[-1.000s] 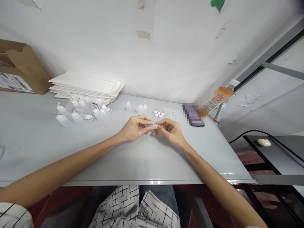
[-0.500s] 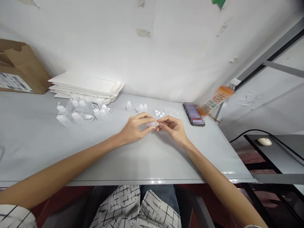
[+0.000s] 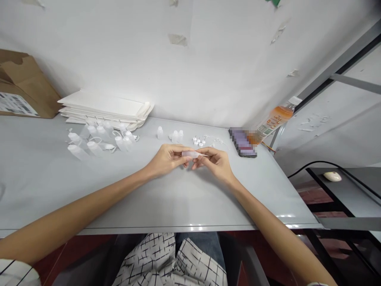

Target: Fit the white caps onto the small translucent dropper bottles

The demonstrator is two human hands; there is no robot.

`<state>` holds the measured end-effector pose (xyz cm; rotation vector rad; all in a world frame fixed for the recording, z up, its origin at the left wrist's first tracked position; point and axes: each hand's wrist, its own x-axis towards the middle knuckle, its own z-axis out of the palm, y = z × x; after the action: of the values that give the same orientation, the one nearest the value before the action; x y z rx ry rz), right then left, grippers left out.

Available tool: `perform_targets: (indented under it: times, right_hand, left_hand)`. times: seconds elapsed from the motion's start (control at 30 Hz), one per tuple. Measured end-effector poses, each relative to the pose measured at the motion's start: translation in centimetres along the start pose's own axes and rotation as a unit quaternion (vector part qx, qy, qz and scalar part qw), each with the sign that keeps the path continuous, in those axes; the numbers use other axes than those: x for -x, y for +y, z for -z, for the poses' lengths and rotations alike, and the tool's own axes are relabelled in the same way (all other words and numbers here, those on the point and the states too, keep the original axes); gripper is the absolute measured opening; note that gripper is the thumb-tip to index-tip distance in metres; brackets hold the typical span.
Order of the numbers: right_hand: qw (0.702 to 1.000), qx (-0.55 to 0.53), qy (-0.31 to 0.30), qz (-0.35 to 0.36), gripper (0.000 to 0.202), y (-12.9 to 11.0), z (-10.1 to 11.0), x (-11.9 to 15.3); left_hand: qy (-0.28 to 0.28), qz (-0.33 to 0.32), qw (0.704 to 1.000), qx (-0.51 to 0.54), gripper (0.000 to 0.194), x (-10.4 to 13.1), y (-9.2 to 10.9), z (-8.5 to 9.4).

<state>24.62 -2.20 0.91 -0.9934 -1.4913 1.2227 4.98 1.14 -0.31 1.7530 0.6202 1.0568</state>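
Between my hands, a small translucent squeeze bottle point(image 3: 188, 154) lies on its side just above the table, neck end to the right. My left hand point(image 3: 167, 159) is closed around its body, thumb in front and fingers behind. At the neck end, my right hand point(image 3: 216, 162) pinches with thumb and forefinger; a thin white piece shows there, but the fingertips hide most of it. Behind the hands stand a few similar bottles point(image 3: 177, 136), with several white needle-tip caps point(image 3: 199, 141) and thin white straps point(image 3: 217, 140) to their right.
Several bottles with needle tips point(image 3: 102, 135) crowd the left, before a stack of white envelopes point(image 3: 104, 104). A cardboard box point(image 3: 26, 85) sits at the far left. At the right, a phone point(image 3: 242, 143) leans beside a tilted drink bottle point(image 3: 274, 121). A wall closes the back.
The bottle's side has come more into view as my left fingers shifted along it toward the neck. My right hand keeps its pinch at the neck end. The view has moved slightly.
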Motion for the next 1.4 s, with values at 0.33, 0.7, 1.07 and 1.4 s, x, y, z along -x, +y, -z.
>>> perform_targets:
  times: [0.33,0.7,1.07,1.4]
  right_hand:
    - [0.999,-0.041,0.007,-0.013,0.028,0.1,-0.2,0.1]
    - [0.994,-0.105,0.003,-0.034,0.023,0.9,-0.3,0.1]
    - [0.99,-0.131,-0.005,-0.051,0.021,0.9,-0.1,0.1]
    - [0.992,-0.103,-0.037,-0.064,0.027,0.8,0.8,-0.3]
  left_hand:
    - [0.008,-0.076,0.988,-0.133,0.024,0.1,0.1,0.4]
    - [0.001,-0.183,0.961,-0.206,0.022,0.1,0.0,0.4]
    - [-0.013,-0.272,0.922,-0.275,0.027,0.2,-0.2,0.7]
    - [-0.01,-0.259,0.932,-0.254,0.024,0.2,-0.6,0.7]
